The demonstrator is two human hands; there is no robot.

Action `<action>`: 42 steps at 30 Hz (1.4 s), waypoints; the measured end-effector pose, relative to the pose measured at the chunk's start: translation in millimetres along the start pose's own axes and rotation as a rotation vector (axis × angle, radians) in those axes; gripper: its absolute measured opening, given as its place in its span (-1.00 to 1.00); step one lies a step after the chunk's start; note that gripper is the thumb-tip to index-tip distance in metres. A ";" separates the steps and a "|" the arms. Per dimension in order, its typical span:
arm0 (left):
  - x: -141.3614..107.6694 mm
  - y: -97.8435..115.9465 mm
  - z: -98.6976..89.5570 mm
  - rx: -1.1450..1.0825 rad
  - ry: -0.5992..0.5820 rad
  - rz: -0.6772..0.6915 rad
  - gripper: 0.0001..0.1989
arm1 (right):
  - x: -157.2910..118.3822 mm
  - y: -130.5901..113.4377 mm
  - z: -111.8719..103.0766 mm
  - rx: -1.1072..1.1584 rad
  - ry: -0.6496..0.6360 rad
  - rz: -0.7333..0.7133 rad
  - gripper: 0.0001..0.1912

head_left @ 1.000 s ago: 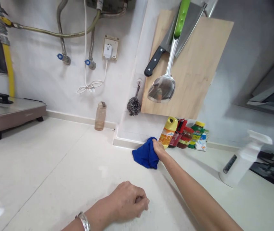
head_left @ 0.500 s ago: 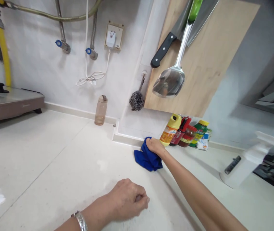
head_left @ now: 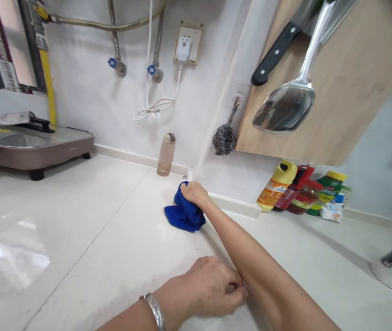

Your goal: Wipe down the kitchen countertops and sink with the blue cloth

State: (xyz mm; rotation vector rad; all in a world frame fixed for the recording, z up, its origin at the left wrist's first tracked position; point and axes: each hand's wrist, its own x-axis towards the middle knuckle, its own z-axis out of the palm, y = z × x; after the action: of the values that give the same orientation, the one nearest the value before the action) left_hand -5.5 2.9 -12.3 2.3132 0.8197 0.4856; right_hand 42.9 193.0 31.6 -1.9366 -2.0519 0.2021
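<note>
a see-through beige bottle (head_left: 166, 156) stood on the white desk (head_left: 88, 211), just left of centre in the frame; its contents were too faint to tell. at the right, a yellow bottle (head_left: 277, 184), a red-lidded jar (head_left: 304, 197) and a yellow-capped green container (head_left: 327, 193) stood close together, what they held unclear. at centre, a crumpled blue cloth (head_left: 184, 214) lay on the desk, gripped by the fingers of the right hand (head_left: 196, 193), its folds spreading below them and to their left. the left hand (head_left: 213, 287), lower centre, was curled into a loose fist.
</note>
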 end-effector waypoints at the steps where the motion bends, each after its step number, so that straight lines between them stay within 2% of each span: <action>1: -0.1 -1.2 1.2 0.018 0.004 0.009 -0.77 | -5.6 -6.4 3.6 -0.008 0.016 -0.018 -0.44; 3: -0.2 -2.6 3.0 0.050 0.010 0.016 -0.76 | -17.5 -13.1 7.8 -0.022 0.026 -0.056 -0.41; 6: -0.6 -2.2 3.7 0.059 0.009 0.007 -0.74 | -34.3 -8.0 7.7 0.007 -0.051 -0.146 -0.44; 9: -2.1 -0.7 2.6 0.025 0.011 0.006 -0.76 | -52.3 7.3 7.5 0.076 -0.102 -0.367 -0.50; 11: -3.0 0.3 1.8 0.020 0.011 -0.009 -0.77 | -62.8 15.0 8.9 0.065 -0.050 -0.546 -0.46; 13: -3.3 0.8 1.5 0.033 0.008 -0.020 -0.77 | -66.1 15.2 8.3 -0.022 0.055 -0.654 -0.44; 17: -1.5 0.3 3.5 0.065 -0.002 -0.021 -0.76 | -39.9 0.8 -5.3 -0.232 0.379 -0.666 -0.51; 20: -0.6 -0.9 5.8 0.073 0.008 -0.019 -0.75 | -8.4 3.9 -9.2 -0.319 0.575 -0.680 -0.54; 23: -1.2 -1.7 6.2 0.064 0.009 -0.012 -0.75 | 7.9 27.7 7.3 -0.380 0.542 -0.814 -0.61; 26: -2.5 -1.6 4.3 0.039 -0.005 -0.017 -0.78 | 5.1 52.9 29.5 -0.314 0.508 -0.909 -0.61; 31: -3.3 -0.7 0.0 -0.029 -0.024 -0.032 -0.77 | -13.7 69.7 41.9 -0.223 0.479 -0.930 -0.59; 35: -4.1 -1.5 0.1 -0.010 -0.010 -0.028 -0.74 | -27.8 90.9 39.7 -0.174 0.449 -0.848 -0.61; 38: -6.1 -0.6 0.6 0.060 0.018 0.011 -0.75 | -36.4 121.9 33.6 -0.169 0.420 -0.778 -0.60; 42: -10.7 4.9 -3.8 0.169 0.057 0.032 -0.76 | -54.0 179.8 15.6 -0.177 0.400 -0.633 -0.57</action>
State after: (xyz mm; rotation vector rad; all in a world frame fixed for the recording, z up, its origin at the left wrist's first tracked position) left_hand -13.3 -5.5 -7.6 2.4803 0.8818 0.5166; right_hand 210.3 154.7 -46.0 -1.1798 -2.3135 -0.4807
